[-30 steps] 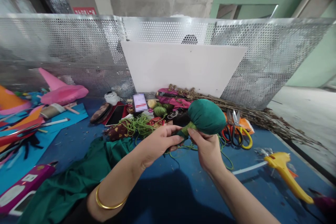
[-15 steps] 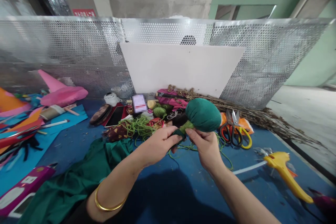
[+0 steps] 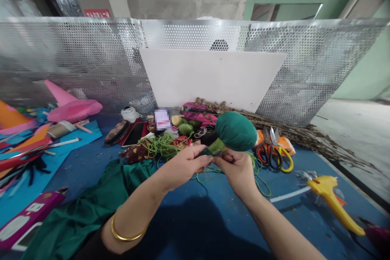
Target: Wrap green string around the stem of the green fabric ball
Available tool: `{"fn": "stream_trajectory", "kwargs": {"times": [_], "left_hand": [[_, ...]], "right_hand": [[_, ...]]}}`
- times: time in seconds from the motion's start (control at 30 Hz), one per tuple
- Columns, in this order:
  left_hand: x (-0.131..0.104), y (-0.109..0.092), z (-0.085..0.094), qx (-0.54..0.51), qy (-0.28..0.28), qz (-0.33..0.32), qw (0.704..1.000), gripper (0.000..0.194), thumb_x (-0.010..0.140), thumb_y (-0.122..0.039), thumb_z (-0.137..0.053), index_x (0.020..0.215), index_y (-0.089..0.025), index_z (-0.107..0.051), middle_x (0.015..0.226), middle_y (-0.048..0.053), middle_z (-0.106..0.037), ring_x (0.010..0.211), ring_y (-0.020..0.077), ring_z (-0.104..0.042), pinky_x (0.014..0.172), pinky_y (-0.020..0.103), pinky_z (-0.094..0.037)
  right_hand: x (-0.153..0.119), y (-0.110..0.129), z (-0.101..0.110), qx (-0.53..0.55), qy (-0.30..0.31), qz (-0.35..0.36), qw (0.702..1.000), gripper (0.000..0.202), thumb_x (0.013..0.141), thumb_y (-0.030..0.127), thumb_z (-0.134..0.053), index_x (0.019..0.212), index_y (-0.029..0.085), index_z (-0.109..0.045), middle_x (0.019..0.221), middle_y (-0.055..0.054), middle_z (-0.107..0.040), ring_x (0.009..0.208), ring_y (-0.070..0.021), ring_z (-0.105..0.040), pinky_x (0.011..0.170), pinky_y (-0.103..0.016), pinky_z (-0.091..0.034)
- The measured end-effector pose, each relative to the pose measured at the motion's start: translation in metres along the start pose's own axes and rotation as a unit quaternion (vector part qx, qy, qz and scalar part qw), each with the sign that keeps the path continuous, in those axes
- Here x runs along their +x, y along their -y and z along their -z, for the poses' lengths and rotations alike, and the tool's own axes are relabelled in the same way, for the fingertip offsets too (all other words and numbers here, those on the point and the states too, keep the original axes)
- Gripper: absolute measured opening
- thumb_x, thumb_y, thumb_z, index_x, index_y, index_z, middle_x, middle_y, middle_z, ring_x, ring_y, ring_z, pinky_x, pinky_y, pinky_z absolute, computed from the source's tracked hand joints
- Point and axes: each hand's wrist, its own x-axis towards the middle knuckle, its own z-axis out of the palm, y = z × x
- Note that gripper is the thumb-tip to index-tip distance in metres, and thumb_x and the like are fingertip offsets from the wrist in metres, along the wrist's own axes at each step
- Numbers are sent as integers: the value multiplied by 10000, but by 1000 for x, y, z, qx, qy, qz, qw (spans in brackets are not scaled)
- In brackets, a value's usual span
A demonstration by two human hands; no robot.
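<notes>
A stuffed dark-green cloth bundle with a round, puffed head stands out to the upper right of my hands. Light green yarn is wound in a band around its narrow neck. My left hand is closed on the dark-green cloth end below that band, thumb on top. Close beside it, my right hand pinches at the lower edge of the wound yarn; whether it grips the strand or the cloth is hidden by the fingers. Loose green yarn trails onto the table under my hands.
Scissors lie right of the bundle, with a yellow glue gun farther right. Tangled yarn and a green yarn ball sit behind my hands. Green cloth covers the left front. A white board leans at the back.
My right hand has shifted slightly down and its fingers have curled in, away from the bundle's neck. More of the yarn band shows now. My left hand still holds the cloth end.
</notes>
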Motion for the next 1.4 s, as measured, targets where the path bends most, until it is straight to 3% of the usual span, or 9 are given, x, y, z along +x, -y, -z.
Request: {"fn": "stream_trajectory", "kwargs": {"times": [0.2,0.3,0.43,0.7,0.83,0.93,1.1,1.2,1.4], "left_hand": [[-3,-2,3,16,-36,3,999,346,830,-416,-638,1060,-157,-638,734,-18,-489,651,111,-438,611,226,-381],[-5,-5,9,24,-46,-26,998,333,848,-366,-619,1110,-161,-641,757,-6,-538,680,120,-482,654,232,-428],[-3,-9,12,139,-72,-86,984,289,880,-323,-555,1105,-172,-656,917,41,-651,856,191,-580,787,295,-479],[4,-3,1,373,-218,-72,899,286,879,-257,-518,1143,-206,-614,1112,55,-703,1033,260,-632,898,360,-465],[5,0,-4,471,-230,-30,851,309,905,-279,-505,1193,-224,-603,1103,64,-723,1015,281,-666,848,381,-498],[6,3,-4,553,-228,-32,801,322,922,-268,-488,1222,-223,-598,1129,78,-723,1019,288,-676,838,390,-509],[6,5,-4,603,-199,-55,771,311,904,-218,-505,1198,-197,-604,1073,95,-728,971,291,-685,800,388,-514],[4,6,-7,641,-148,-93,747,255,906,-210,-503,1138,-199,-608,1026,78,-719,934,269,-683,764,367,-515],[5,11,-14,699,-75,-134,698,163,889,-166,-502,1011,-212,-600,858,33,-678,801,245,-664,657,344,-496]], "right_hand": [[-1,-4,-3,-21,11,24,999,228,664,292,-738,550,170,-582,503,88,-226,482,-77,-213,435,-225,-187],[-3,-11,-4,17,-13,59,998,202,818,345,-627,706,177,-632,536,64,-376,503,-100,-340,476,-228,-300],[-10,-14,-4,-53,-14,139,989,335,955,302,-462,673,184,-600,593,14,-538,558,-119,-489,555,-238,-388],[-23,-7,-6,-177,-25,276,944,305,957,146,-440,660,204,-479,576,22,-479,518,-116,-455,524,-252,-348],[-28,-6,-10,-251,-13,371,894,345,938,99,-411,623,232,-364,545,30,-371,513,-145,-353,526,-303,-283],[-30,3,-9,-272,50,410,869,299,942,107,-408,665,219,-435,575,2,-431,539,-160,-384,536,-315,-303],[-24,31,10,-177,175,371,895,192,949,89,-436,830,183,-555,816,-75,-637,858,-188,-610,751,-298,-488],[-15,40,26,-176,155,346,909,178,961,104,-449,883,184,-588,890,-73,-673,946,-180,-625,840,-295,-494],[-1,36,43,-224,113,258,933,222,981,197,-456,875,195,-651,903,-59,-682,804,-171,-625,719,-300,-475]]}}
